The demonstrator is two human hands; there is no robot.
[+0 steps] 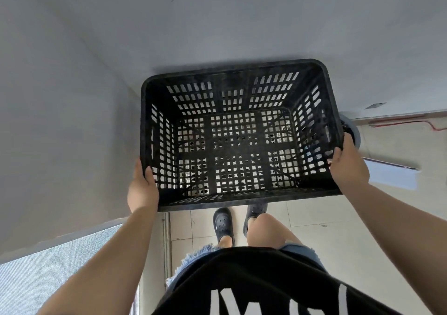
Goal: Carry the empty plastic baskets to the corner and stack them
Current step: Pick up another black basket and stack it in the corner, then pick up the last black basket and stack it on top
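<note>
A black slotted plastic basket (242, 73) is held in front of me, open side up and empty. Its far rim sits close to the white wall. My left hand (142, 189) grips the basket's left rim near the front corner, thumb over the edge. My right hand (348, 167) grips the right rim, thumb inside. Through the grid floor something pale shows below, but I cannot tell what it is.
White walls (60, 121) meet in a corner at the left and ahead. Beige floor tiles (362, 230) lie below, with my dark clogs (223, 223) under the basket. A grey round object (354, 131) and a white panel (391, 177) lie at the right. A pale textured surface (36, 273) is at lower left.
</note>
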